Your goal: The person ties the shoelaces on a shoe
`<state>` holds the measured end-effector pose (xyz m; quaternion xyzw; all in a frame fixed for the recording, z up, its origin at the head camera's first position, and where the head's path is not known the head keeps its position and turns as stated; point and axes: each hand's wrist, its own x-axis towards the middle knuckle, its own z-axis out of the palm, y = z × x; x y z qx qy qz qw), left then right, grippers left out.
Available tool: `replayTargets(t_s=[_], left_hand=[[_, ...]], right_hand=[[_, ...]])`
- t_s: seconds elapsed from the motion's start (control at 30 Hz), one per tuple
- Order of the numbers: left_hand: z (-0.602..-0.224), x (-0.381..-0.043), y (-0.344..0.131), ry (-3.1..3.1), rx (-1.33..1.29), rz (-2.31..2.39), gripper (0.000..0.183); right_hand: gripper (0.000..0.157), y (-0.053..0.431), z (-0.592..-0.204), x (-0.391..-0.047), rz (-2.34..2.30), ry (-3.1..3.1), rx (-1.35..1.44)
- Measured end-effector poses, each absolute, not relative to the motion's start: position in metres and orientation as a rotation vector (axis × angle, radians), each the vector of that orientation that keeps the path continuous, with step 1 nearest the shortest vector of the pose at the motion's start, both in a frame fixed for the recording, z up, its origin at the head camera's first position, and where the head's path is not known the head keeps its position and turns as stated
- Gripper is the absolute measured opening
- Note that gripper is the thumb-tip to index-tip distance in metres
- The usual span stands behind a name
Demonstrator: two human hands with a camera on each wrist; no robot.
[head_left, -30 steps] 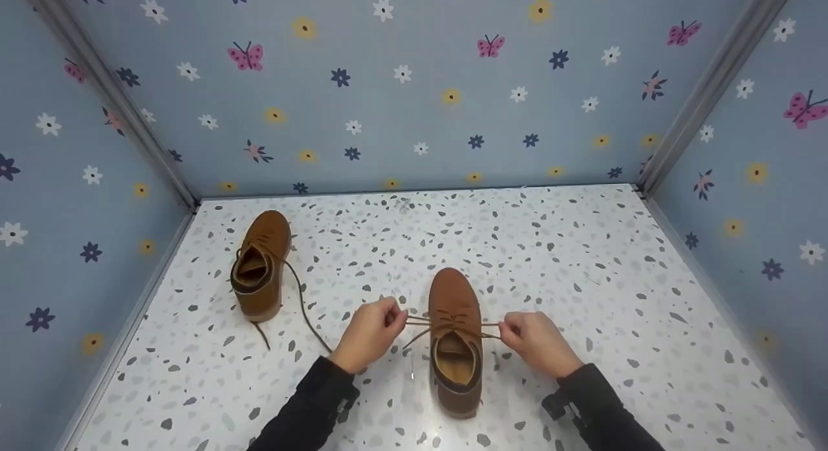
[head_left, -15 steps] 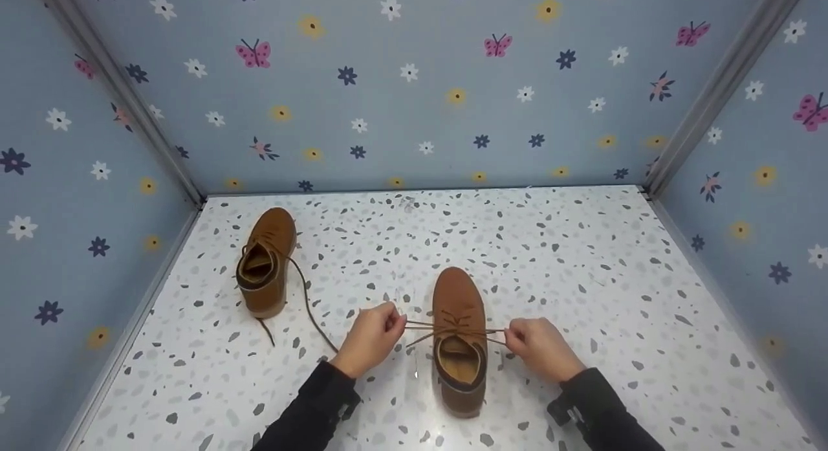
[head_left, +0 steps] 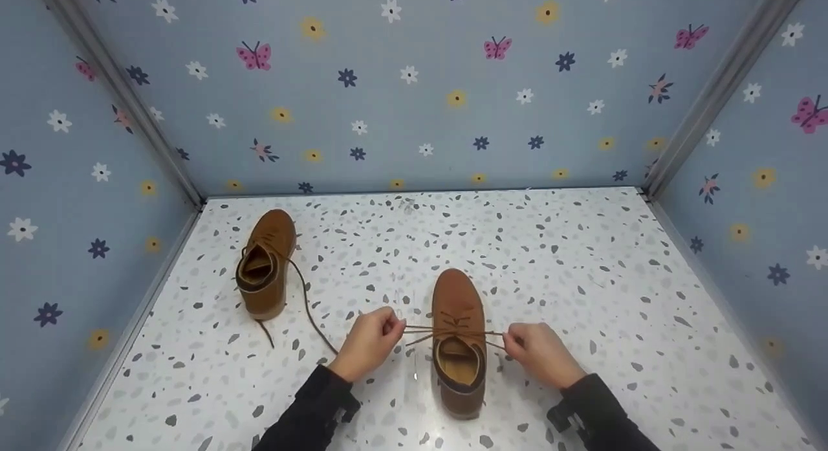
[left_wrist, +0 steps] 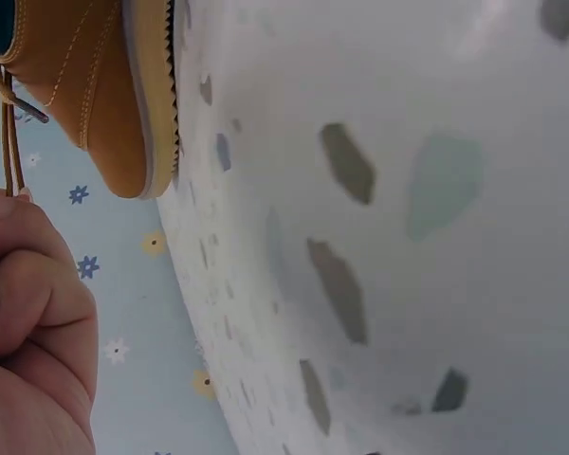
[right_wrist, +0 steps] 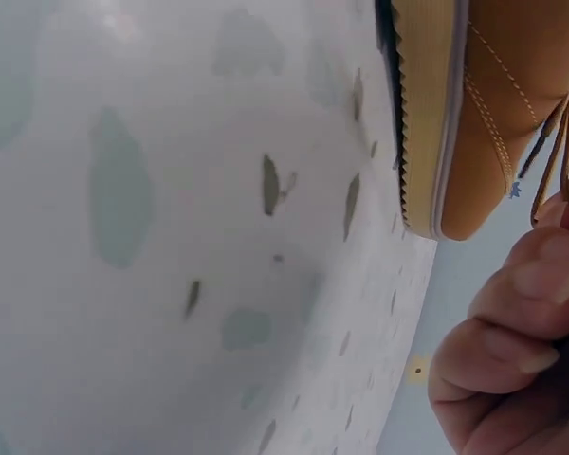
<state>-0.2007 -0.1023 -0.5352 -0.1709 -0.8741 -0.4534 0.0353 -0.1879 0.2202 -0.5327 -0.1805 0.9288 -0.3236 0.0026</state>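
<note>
A brown lace-up shoe [head_left: 456, 296] stands upright, toe pointing away, between my two hands. My left hand [head_left: 372, 340] pinches a loop of its shoelace [head_left: 419, 327] on the left side. On the right side, my right hand [head_left: 540, 351] pinches another loop of the same lace. Both loops are stretched taut sideways from the knot over the tongue. A loose lace end sticks out toward the left hand. In the left wrist view the lace [left_wrist: 12, 142] runs from the shoe [left_wrist: 104, 95] to curled fingers. The right wrist view has the looped lace [right_wrist: 561, 156] at the fingertips.
A second brown shoe [head_left: 265, 263] stands at the back left, its long lace [head_left: 307, 302] trailing over the speckled white surface [head_left: 550, 257] to the left wrist. Blue flowered panels [head_left: 414, 88] wall the surface at the back and both sides.
Both hands keep their pinch on the lace loops. Compared with a second ago, the right hand sits slightly lower and farther right, with its loop pulled out a little longer.
</note>
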Motion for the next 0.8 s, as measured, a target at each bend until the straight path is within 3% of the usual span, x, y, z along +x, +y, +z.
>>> replayTargets(t_s=[0.6, 0.8], left_hand=[[-0.529, -0.201, -0.101, -2.758, -0.483, -1.383, 0.026], [-0.519, -0.197, -0.103, -2.827, -0.462, -1.344, 0.036]], right_hand=[[0.034, 0.221, -0.531, -0.192, -1.096, 2.912, -0.327], [0.050, 0.227, -0.524, -0.187, -1.162, 2.902, -0.247]])
